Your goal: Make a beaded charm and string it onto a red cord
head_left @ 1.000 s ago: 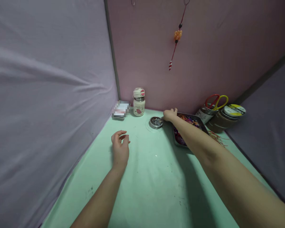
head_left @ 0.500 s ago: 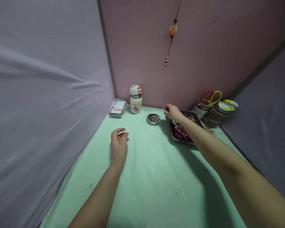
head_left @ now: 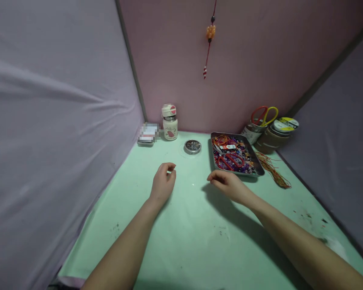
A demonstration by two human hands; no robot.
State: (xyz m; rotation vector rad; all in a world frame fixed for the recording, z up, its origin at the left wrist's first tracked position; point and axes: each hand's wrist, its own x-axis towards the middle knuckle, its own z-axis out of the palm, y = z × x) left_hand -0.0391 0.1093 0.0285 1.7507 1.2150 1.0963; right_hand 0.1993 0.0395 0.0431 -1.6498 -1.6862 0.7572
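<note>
My left hand (head_left: 165, 181) is over the green tabletop (head_left: 187, 241), left of centre, with its fingers loosely curved. A gap shows between thumb and forefinger, and nothing is seen in it. My right hand (head_left: 226, 185) hovers just in front of the metal tray (head_left: 261, 174), its fingers bent and tips drawn together. Anything between those tips is too small or hidden to make out. Beads of many colours (head_left: 245, 155), cords and red-handled scissors (head_left: 230, 161) lie in the tray. Beyond and between my hands stands a small round tin (head_left: 192, 147).
A white bottle (head_left: 170, 125) and a blurred-out item (head_left: 148, 133) stand at the back left. At the back right are a can (head_left: 252, 132) with red and yellow handles, a lidded jar (head_left: 272, 139) and cords (head_left: 274, 171). A beaded string (head_left: 211, 33) hangs on the pink wall.
My right hand has come back towards me from over the tray's far left corner, uncovering the tray. My left hand has shifted right. The view has moved slightly.
</note>
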